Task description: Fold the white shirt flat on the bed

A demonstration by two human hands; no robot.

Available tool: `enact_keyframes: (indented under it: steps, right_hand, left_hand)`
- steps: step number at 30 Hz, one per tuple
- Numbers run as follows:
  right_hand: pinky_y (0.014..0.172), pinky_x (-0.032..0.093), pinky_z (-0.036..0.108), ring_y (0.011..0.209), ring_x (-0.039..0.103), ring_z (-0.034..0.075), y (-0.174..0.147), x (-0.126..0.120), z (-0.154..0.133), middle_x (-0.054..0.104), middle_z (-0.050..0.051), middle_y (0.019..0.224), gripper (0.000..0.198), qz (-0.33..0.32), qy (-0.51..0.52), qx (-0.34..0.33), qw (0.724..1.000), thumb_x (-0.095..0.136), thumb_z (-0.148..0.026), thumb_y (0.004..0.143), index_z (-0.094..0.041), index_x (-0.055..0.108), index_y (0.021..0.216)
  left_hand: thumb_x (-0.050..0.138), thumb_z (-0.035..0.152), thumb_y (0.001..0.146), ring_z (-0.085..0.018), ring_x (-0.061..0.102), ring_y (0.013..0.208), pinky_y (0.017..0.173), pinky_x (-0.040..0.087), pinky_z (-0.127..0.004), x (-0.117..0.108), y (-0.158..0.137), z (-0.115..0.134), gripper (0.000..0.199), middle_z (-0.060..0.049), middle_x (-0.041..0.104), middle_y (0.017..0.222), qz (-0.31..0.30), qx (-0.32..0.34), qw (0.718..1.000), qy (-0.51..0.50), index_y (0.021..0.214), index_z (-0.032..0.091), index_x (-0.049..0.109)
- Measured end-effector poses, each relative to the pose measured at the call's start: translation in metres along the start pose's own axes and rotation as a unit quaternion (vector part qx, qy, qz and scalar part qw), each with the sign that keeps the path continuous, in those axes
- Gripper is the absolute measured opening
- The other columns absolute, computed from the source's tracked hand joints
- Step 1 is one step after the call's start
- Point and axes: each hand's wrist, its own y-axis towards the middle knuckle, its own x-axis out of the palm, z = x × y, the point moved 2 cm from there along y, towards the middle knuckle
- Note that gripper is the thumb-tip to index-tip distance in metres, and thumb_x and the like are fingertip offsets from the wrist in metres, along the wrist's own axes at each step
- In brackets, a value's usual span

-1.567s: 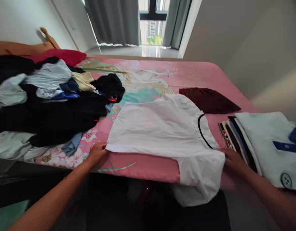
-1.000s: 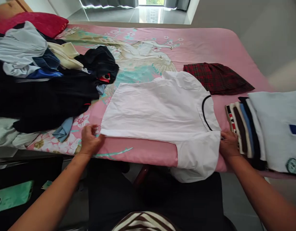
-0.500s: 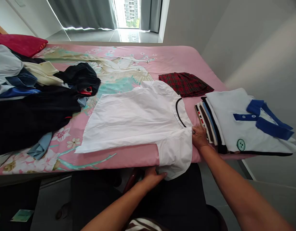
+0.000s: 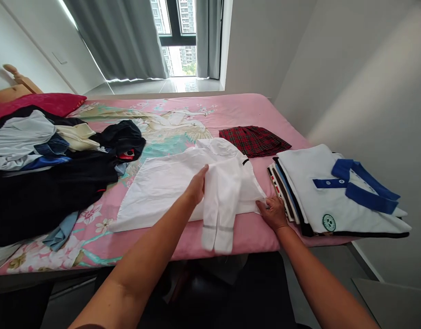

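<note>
A white shirt (image 4: 165, 185) with dark collar trim lies across the bed, its hem to the left and its collar to the right. My left hand (image 4: 197, 184) grips a sleeve, lifted and folded over the shirt's body; the cuff end hangs toward the bed's near edge. At the collar-side corner, my right hand (image 4: 272, 212) pinches the shirt's shoulder edge against the bed. Just right of that hand sits a stack of folded clothes, topped by a white polo shirt (image 4: 306, 187) with a blue collar and a round green badge.
A red plaid skirt (image 4: 253, 140) lies beyond the shirt's collar end. Heaped at the left are loose clothes, including a black garment (image 4: 60, 192) and a cream one (image 4: 79, 135). A red pillow (image 4: 49, 104) rests behind them on the pink floral bedsheet (image 4: 244, 107).
My left hand has risen from below the bed edge, bringing the sleeve up and over the shirt, covering part of the collar trim. My right hand stays at the shoulder corner. The view has tilted upward.
</note>
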Motion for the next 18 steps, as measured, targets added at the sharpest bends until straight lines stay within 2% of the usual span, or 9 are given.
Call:
enact_keyframes:
  steps: [2, 4, 5, 6, 8, 10, 13, 15, 18]
  right_hand:
    - [0.076, 0.034, 0.033, 0.073, 0.047, 0.019, 0.000, 0.001, 0.000, 0.051, 0.003, 0.064, 0.037, 0.004, -0.006, 0.002, 1.000, 0.049, -0.044, 0.086, -0.020, 0.046, 0.058]
    - [0.076, 0.034, 0.033, 0.073, 0.048, 0.019, -0.001, 0.002, 0.000, 0.052, 0.003, 0.065, 0.036, 0.006, -0.006, -0.006, 1.000, 0.048, -0.045, 0.087, -0.020, 0.048, 0.061]
    - [0.076, 0.034, 0.033, 0.072, 0.048, 0.019, -0.002, 0.002, 0.000, 0.052, 0.003, 0.065, 0.036, 0.008, -0.004, -0.011, 1.000, 0.047, -0.045, 0.087, -0.020, 0.049, 0.061]
    - [0.076, 0.034, 0.033, 0.072, 0.048, 0.019, -0.003, 0.002, 0.001, 0.052, 0.003, 0.063, 0.037, 0.010, -0.003, -0.016, 1.000, 0.047, -0.045, 0.087, -0.020, 0.049, 0.061]
    - [0.075, 0.034, 0.033, 0.071, 0.049, 0.019, -0.005, 0.003, 0.003, 0.053, 0.003, 0.062, 0.038, 0.013, -0.006, -0.025, 1.000, 0.045, -0.046, 0.087, -0.020, 0.050, 0.060]
    - [0.075, 0.035, 0.034, 0.071, 0.051, 0.020, -0.009, 0.005, 0.007, 0.055, 0.004, 0.063, 0.038, 0.012, -0.016, -0.036, 0.999, 0.043, -0.047, 0.087, -0.020, 0.051, 0.061]
    - [0.077, 0.036, 0.036, 0.074, 0.054, 0.023, -0.014, 0.011, 0.014, 0.059, 0.007, 0.066, 0.038, 0.000, -0.025, -0.044, 0.999, 0.040, -0.048, 0.087, -0.021, 0.052, 0.064]
    - [0.078, 0.036, 0.039, 0.076, 0.056, 0.026, -0.016, 0.015, 0.018, 0.062, 0.009, 0.070, 0.036, -0.014, -0.015, -0.030, 0.999, 0.039, -0.050, 0.085, -0.022, 0.053, 0.068]
    - [0.077, 0.038, 0.043, 0.079, 0.057, 0.030, -0.017, 0.018, 0.022, 0.064, 0.014, 0.078, 0.031, -0.040, 0.007, 0.008, 0.999, 0.040, -0.049, 0.081, -0.023, 0.055, 0.077]
  left_hand:
    - [0.052, 0.057, 0.077, -0.026, 0.053, 0.112, 0.091, 0.043, -0.040, -0.022, 0.010, 0.003, 0.058, -0.017, 0.053, 0.124, 0.074, 0.020, 0.996, 0.053, 0.115, 0.013, 0.054]
    - [0.056, 0.051, 0.076, -0.025, 0.050, 0.116, 0.095, 0.040, -0.040, -0.057, -0.005, 0.000, 0.053, -0.014, 0.053, 0.125, 0.125, 0.090, 0.974, 0.170, 0.115, 0.015, 0.055]
    - [0.057, 0.048, 0.076, -0.024, 0.049, 0.116, 0.097, 0.038, -0.040, -0.079, -0.020, -0.002, 0.049, -0.012, 0.055, 0.123, 0.152, 0.144, 0.947, 0.243, 0.113, 0.016, 0.056]
    - [0.057, 0.045, 0.076, -0.023, 0.049, 0.116, 0.099, 0.036, -0.039, -0.102, -0.038, -0.005, 0.044, -0.010, 0.056, 0.122, 0.187, 0.199, 0.905, 0.326, 0.110, 0.018, 0.059]
    - [0.056, 0.041, 0.077, -0.023, 0.047, 0.117, 0.103, 0.033, -0.039, -0.153, -0.075, -0.013, 0.036, -0.007, 0.057, 0.120, 0.258, 0.268, 0.802, 0.468, 0.106, 0.020, 0.061]
    - [0.054, 0.038, 0.077, -0.023, 0.049, 0.115, 0.103, 0.033, -0.039, -0.204, -0.107, -0.024, 0.036, -0.007, 0.059, 0.117, 0.307, 0.252, 0.734, 0.551, 0.107, 0.020, 0.060]
    - [0.051, 0.036, 0.078, -0.024, 0.052, 0.112, 0.101, 0.037, -0.039, -0.268, -0.138, -0.038, 0.039, -0.008, 0.060, 0.117, 0.350, 0.159, 0.694, 0.609, 0.111, 0.017, 0.058]
    - [0.048, 0.036, 0.081, -0.022, 0.052, 0.111, 0.100, 0.038, -0.037, -0.292, -0.149, -0.043, 0.040, -0.008, 0.059, 0.118, 0.350, 0.117, 0.684, 0.629, 0.114, 0.016, 0.057]
    - [0.044, 0.035, 0.084, -0.021, 0.052, 0.111, 0.099, 0.038, -0.035, -0.303, -0.150, -0.042, 0.038, -0.008, 0.060, 0.119, 0.340, 0.099, 0.677, 0.645, 0.114, 0.016, 0.058]
